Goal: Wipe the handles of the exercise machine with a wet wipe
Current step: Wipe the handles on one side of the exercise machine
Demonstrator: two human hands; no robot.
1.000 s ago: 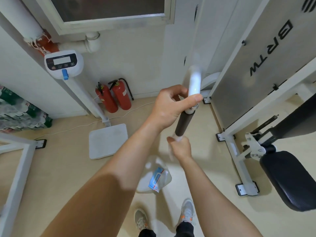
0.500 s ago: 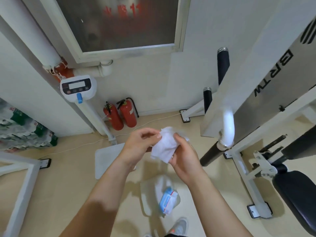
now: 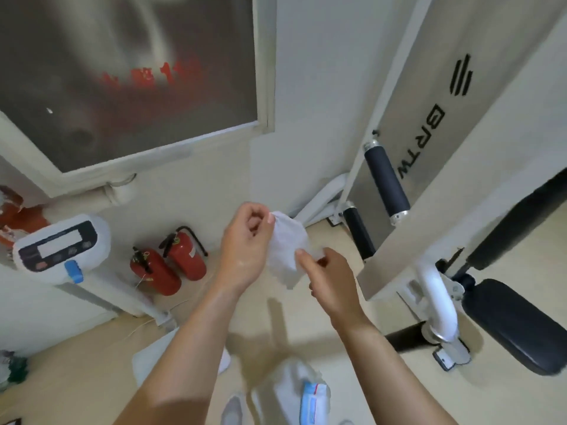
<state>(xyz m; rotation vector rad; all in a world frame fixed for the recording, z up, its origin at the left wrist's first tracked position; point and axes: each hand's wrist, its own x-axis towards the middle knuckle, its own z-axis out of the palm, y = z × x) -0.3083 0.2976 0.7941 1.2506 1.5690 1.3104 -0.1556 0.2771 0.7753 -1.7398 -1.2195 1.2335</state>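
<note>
A white wet wipe (image 3: 287, 246) hangs in front of me, held by both hands. My left hand (image 3: 245, 253) pinches its upper left edge, my right hand (image 3: 329, 279) pinches its lower right side. To the right stands the white exercise machine with two black foam handles: an upper handle (image 3: 387, 182) with silver end caps and a lower handle (image 3: 358, 232) partly hidden behind a white beam. A white curved bar (image 3: 437, 297) ends in another black grip (image 3: 404, 338) low at the right. Neither hand touches a handle.
A blue-and-white wipe pack (image 3: 313, 400) lies on the floor near my shoes. Two red fire extinguishers (image 3: 170, 266) stand by the wall. A white scale with a display head (image 3: 59, 248) is at the left. A black padded seat (image 3: 515, 325) sits at the right.
One second ago my hands gripped the handle bar; they have let go and both now hold the wipe, spreading it apart. My view has tilted upward and shifted.
</note>
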